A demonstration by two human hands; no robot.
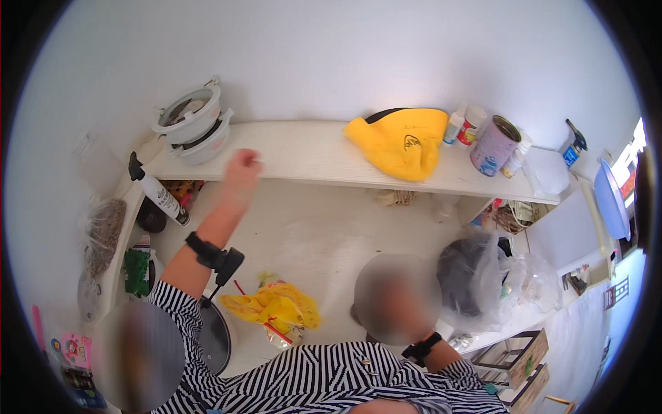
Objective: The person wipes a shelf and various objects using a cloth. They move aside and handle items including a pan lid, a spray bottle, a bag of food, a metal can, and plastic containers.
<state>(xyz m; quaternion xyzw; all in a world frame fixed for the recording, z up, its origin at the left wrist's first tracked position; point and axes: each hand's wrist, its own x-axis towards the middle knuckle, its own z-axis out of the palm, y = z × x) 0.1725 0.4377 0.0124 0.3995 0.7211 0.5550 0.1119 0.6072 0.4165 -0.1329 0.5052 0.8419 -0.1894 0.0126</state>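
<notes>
My left hand [243,168] reaches up to the front edge of the white upper shelf [289,150]. Its fingers look curled and motion-blurred; whether they hold anything cannot be made out. Nearest to it are two stacked white lidded pots [199,127]. Low over the white worktop [331,233], my right hand [406,305] lies mostly under a round blur, so its fingers and anything in them are hidden. To its right is a clear plastic bag with something dark inside [465,274]. A yellow plastic bag [279,305] lies crumpled between my arms, beside a dark round pan [212,336].
A yellow cap [406,145], several bottles and a pink tin [495,145] stand on the upper shelf. A white spray bottle [163,196] hangs at left, near a bag of brown dried goods [103,233]. A blue basin [612,199] is at far right.
</notes>
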